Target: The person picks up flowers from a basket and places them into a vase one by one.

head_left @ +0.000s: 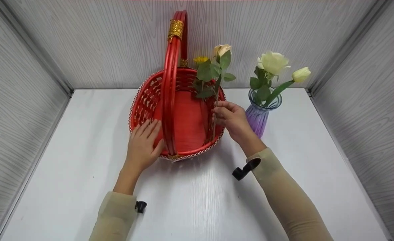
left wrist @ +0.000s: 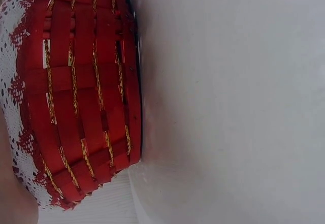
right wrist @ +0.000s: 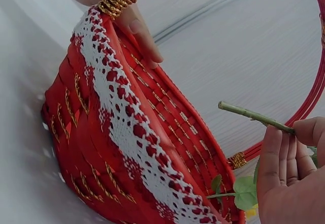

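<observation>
A red woven basket (head_left: 187,124) with a tall arched handle (head_left: 169,80) and white lace trim (right wrist: 119,107) stands in the middle. My left hand (head_left: 143,144) rests over its front left rim, fingers fairly straight and reaching inside. In the right wrist view, fingers of that hand show by the handle's gold-wrapped base. At the basket's right side, my right hand (head_left: 232,117) pinches the green stem (right wrist: 254,116) of a pale peach rose (head_left: 222,50), held upright with its bloom above the rim. The cut stem end sticks out past my fingers. Behind the rose, a yellow flower (head_left: 201,60) shows at the back right rim.
Just right of my right hand stands a blue-to-purple glass vase (head_left: 258,118) holding a large cream rose (head_left: 273,63) and a pale yellow tulip (head_left: 301,74). Grey wood-grain panels (head_left: 116,43) enclose the white table (head_left: 197,201) at the back and both sides.
</observation>
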Demonstrator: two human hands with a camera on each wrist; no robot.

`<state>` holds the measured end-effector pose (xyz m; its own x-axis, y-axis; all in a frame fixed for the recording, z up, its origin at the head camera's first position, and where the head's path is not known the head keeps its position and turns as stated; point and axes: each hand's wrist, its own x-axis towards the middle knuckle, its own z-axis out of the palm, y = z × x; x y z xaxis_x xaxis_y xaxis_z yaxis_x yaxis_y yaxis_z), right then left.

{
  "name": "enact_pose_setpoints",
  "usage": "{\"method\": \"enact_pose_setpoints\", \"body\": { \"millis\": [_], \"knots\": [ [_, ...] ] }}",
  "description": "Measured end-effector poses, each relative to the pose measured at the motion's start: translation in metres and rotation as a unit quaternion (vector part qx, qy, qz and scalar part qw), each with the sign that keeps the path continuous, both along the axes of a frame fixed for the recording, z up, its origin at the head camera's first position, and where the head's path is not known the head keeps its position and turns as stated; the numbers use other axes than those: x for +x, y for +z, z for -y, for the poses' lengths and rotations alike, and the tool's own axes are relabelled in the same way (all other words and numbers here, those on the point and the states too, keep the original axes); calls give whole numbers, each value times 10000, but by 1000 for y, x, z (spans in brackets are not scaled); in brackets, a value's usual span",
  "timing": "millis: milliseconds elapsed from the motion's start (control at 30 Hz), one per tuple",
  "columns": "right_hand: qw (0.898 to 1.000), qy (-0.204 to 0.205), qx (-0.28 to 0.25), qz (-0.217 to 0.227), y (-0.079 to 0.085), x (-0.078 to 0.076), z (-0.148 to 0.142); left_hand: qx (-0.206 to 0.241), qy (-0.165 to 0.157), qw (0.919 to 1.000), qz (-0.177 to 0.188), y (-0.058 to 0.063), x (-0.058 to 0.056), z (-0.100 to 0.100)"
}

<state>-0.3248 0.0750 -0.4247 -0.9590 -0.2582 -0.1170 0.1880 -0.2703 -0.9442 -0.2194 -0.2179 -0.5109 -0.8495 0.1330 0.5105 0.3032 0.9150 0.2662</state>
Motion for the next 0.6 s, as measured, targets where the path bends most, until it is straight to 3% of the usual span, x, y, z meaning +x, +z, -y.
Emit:
{"method": "enact_pose_setpoints", "body": {
  "millis": [233,400,500,600],
  "knots": [
    [9963,123,583,-618,9,8,-14,15,-42,10000,-60,-1,-1,-1],
    [9802,213,1447,-1333,18,11,-21,-2,-44,10000,-28,0,0,0],
    [9575,243,2227,-1815,26,12,-25,-31,-27,10000,29,1,0,0],
    [9131,210,3224,-2489,36,13,-31,-58,-29,10000,71,1,1,0]
  ]
}}
